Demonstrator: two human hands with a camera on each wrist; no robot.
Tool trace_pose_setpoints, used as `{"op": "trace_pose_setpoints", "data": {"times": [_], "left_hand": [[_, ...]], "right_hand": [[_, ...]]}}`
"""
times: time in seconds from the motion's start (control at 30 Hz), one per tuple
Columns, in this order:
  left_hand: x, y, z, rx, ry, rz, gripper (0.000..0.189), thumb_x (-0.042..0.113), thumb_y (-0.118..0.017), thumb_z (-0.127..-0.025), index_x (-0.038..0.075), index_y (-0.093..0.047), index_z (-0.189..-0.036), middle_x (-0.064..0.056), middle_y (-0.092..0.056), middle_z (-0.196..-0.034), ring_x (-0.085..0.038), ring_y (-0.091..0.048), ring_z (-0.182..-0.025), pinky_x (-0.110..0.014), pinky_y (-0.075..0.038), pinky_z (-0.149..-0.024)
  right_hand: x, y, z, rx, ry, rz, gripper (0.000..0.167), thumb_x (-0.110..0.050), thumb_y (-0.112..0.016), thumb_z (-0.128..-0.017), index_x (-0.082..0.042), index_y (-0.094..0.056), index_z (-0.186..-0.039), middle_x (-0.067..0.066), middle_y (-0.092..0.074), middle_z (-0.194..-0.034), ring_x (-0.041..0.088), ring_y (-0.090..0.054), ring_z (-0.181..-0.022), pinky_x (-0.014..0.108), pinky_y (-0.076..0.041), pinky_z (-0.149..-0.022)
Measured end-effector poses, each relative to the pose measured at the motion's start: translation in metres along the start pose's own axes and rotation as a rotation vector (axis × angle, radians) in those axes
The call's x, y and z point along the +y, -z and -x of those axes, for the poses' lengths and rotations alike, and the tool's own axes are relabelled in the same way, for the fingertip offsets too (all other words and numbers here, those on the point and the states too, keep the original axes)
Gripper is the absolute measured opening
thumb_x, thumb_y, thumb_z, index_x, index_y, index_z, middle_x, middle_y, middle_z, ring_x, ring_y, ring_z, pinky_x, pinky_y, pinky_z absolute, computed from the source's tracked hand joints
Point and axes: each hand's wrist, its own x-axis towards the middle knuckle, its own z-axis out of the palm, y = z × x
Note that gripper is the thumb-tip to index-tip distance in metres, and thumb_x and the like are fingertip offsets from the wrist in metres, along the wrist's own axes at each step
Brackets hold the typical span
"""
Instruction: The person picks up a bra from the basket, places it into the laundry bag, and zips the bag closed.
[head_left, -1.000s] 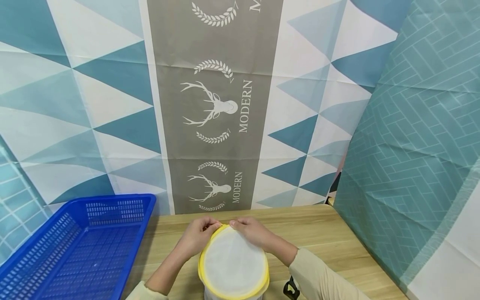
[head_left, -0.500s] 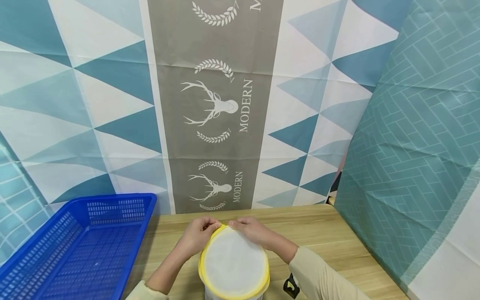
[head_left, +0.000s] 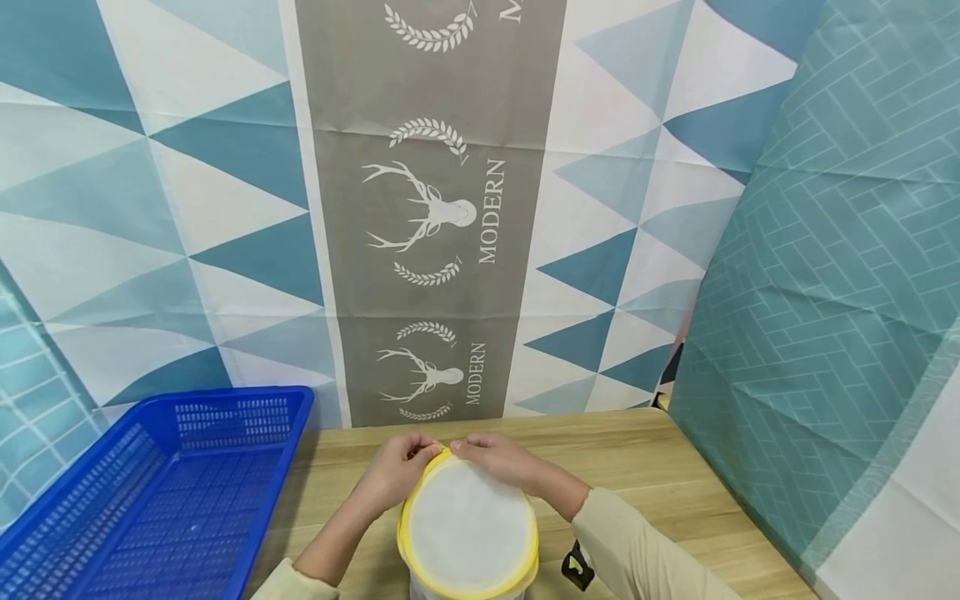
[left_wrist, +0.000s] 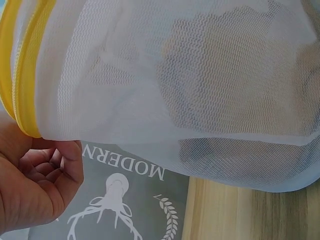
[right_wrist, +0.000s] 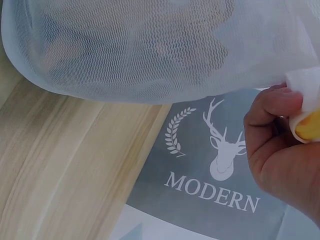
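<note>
A white mesh laundry bag (head_left: 471,525) with a yellow zippered rim stands upright on the table, its round white top facing up. My left hand (head_left: 397,471) pinches the far left of the rim. Right beside it, my right hand (head_left: 510,462) grips the rim at its far side, thumb on the top. In the left wrist view the yellow zipper band (left_wrist: 27,70) runs round the bag just above my curled fingers. Brownish and dark contents (right_wrist: 130,40) show blurred through the mesh in the right wrist view.
A blue plastic basket (head_left: 281,467) with slotted walls stands at the left. A small black object (head_left: 577,568) with a yellow-green mark is by my right sleeve. Patterned cloth (head_left: 420,208) hangs behind the wooden table (head_left: 630,450), and a green cloth (head_left: 817,333) hangs on the right.
My right hand has slid slightly left along the rim toward my left hand, its sleeve shifting with it. My left hand and the bag stay in place.
</note>
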Motion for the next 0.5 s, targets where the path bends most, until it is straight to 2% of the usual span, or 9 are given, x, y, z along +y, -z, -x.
{"op": "trace_pose_setpoints", "data": {"times": [0.5], "left_hand": [[-0.0021,-0.0005,0.0052,0.003,0.002,0.02,0.012,0.014,-0.057,-0.092,0.005,-0.066,-0.093,-0.003,-0.063,-0.077,-0.012,-0.054,-0.066,-0.024,-0.046,-0.056]], "right_hand": [[-0.0008,-0.0024,0.0014,0.034,-0.007,-0.026,0.035,-0.034,-0.047,-0.097,-0.004,-0.059,-0.083,-0.001,-0.052,-0.066,0.008,-0.049,-0.052,0.021,-0.043,-0.048]]}}
